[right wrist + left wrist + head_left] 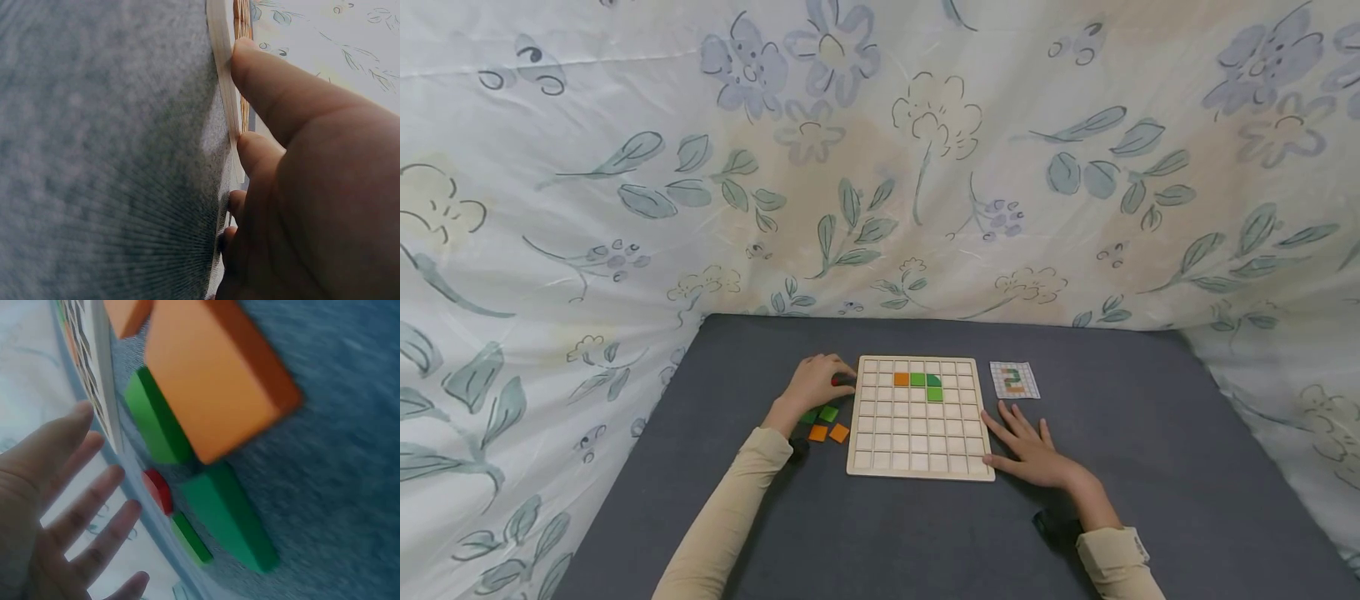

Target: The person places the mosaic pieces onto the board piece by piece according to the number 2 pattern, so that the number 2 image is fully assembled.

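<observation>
A pale wooden grid board (917,443) lies on the dark table. Set in its upper cells are an orange tile (901,379), two light green square tiles, one of them a light green tile (934,394) lower down, and a dark green rounded tile (933,380). At the board's left edge my left hand (812,385) hovers over loose tiles, its fingers spread in the left wrist view with nothing held. Near it lie a red tile (157,490), a dark green piece (231,519) and an orange tile (212,375). My right hand (1030,450) touches the board's right edge with extended fingers.
A small pattern card (1015,381) with a coloured figure lies right of the board, beyond my right fingertips. Loose orange tiles (818,433) and green tiles (828,413) sit left of the board. A floral cloth (880,167) hangs behind the table.
</observation>
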Action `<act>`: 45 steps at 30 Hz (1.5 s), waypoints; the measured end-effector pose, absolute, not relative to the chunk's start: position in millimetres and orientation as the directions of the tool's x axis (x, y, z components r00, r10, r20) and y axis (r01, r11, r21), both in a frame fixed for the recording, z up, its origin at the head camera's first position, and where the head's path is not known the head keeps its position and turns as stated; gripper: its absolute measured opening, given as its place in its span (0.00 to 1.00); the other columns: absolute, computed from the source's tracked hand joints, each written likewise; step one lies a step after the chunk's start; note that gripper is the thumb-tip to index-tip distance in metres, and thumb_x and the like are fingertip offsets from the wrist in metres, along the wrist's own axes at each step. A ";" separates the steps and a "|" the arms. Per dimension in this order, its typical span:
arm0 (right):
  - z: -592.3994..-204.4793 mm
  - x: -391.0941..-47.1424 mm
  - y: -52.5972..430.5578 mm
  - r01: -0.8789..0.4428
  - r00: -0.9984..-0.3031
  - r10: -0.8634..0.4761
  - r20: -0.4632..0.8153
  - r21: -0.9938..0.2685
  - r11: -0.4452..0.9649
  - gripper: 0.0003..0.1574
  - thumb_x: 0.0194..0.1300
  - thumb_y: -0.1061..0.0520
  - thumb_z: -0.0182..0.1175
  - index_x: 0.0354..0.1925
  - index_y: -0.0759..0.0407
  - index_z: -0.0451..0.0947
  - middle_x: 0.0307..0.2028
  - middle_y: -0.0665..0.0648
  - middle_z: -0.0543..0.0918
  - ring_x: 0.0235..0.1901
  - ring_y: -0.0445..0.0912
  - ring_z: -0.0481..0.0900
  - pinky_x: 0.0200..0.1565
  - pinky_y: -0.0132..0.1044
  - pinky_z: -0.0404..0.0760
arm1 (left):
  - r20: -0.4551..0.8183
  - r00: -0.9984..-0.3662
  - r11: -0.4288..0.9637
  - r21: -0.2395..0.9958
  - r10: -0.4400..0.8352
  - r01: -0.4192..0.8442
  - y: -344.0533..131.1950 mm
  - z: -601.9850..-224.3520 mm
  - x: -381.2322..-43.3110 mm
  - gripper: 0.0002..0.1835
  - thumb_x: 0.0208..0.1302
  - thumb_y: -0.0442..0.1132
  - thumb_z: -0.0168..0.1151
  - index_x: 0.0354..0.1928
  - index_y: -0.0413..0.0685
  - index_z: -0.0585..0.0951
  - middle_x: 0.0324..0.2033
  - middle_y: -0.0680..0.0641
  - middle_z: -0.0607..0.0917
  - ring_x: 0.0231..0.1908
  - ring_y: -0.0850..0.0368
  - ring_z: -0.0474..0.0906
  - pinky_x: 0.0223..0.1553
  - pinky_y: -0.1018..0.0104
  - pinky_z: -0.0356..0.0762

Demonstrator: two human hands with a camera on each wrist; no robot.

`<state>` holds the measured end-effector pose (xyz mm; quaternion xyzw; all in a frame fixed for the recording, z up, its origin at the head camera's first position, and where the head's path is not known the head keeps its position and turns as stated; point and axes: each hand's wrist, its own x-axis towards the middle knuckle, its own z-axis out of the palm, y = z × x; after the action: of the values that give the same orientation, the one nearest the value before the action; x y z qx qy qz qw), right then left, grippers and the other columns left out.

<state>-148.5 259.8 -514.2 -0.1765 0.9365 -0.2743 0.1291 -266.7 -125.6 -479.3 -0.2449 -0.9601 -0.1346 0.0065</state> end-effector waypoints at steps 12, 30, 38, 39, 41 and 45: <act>-514.1 -146.3 258.9 -0.298 -0.904 -0.418 -0.088 -0.573 0.764 0.47 0.63 0.38 0.54 0.72 0.51 0.48 0.70 0.70 0.42 0.69 0.67 0.34 0.57 0.73 0.25 | 0.044 -0.887 0.847 0.278 0.459 0.452 -148.5 -476.4 -259.0 0.16 0.57 0.49 0.65 0.47 0.56 0.84 0.46 0.50 0.80 0.48 0.48 0.75 0.58 0.39 0.63; -514.9 -147.2 259.0 -0.284 -0.904 -0.413 -0.114 -0.565 0.775 0.48 0.63 0.36 0.53 0.72 0.50 0.47 0.72 0.66 0.40 0.70 0.65 0.33 0.59 0.71 0.25 | 0.074 -0.889 0.839 0.304 0.451 0.451 -184.1 -474.4 -239.6 0.16 0.54 0.50 0.67 0.44 0.55 0.85 0.43 0.49 0.81 0.44 0.48 0.77 0.52 0.42 0.70; -520.5 -150.9 261.0 -0.265 -0.904 -0.405 -0.136 -0.564 0.782 0.49 0.62 0.34 0.52 0.73 0.48 0.46 0.72 0.63 0.39 0.70 0.62 0.32 0.60 0.70 0.24 | 0.059 -0.888 0.843 0.292 0.455 0.451 -192.6 -477.2 -232.1 0.16 0.54 0.51 0.67 0.43 0.55 0.85 0.42 0.49 0.81 0.43 0.49 0.77 0.49 0.43 0.72; -520.7 -150.9 261.0 -0.267 -0.904 -0.406 -0.136 -0.562 0.783 0.49 0.62 0.34 0.52 0.73 0.48 0.46 0.72 0.63 0.39 0.70 0.62 0.32 0.60 0.70 0.24 | 0.056 -0.889 0.844 0.290 0.455 0.451 -193.4 -477.7 -231.4 0.16 0.53 0.52 0.67 0.43 0.56 0.85 0.42 0.49 0.81 0.42 0.49 0.77 0.49 0.44 0.72; -520.6 -150.8 260.9 -0.272 -0.902 -0.410 -0.136 -0.559 0.783 0.49 0.62 0.34 0.52 0.73 0.48 0.45 0.72 0.63 0.39 0.70 0.62 0.32 0.60 0.70 0.24 | 0.056 -0.885 0.842 0.285 0.462 0.458 -194.9 -478.9 -230.2 0.16 0.53 0.52 0.67 0.43 0.55 0.85 0.42 0.49 0.81 0.42 0.50 0.77 0.47 0.45 0.73; -519.6 -150.0 261.0 -0.279 -0.900 -0.418 -0.126 -0.571 0.772 0.48 0.63 0.35 0.52 0.73 0.49 0.45 0.72 0.65 0.39 0.70 0.64 0.32 0.59 0.71 0.23 | 0.046 -0.883 0.838 0.293 0.467 0.459 -196.0 -480.7 -227.7 0.17 0.52 0.54 0.67 0.42 0.56 0.85 0.42 0.50 0.81 0.41 0.51 0.77 0.47 0.48 0.74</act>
<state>-150.0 261.0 -519.6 -0.1867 0.9332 -0.2810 0.1237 -227.7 -196.0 -480.7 -0.2417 -0.9586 -0.1496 -0.0136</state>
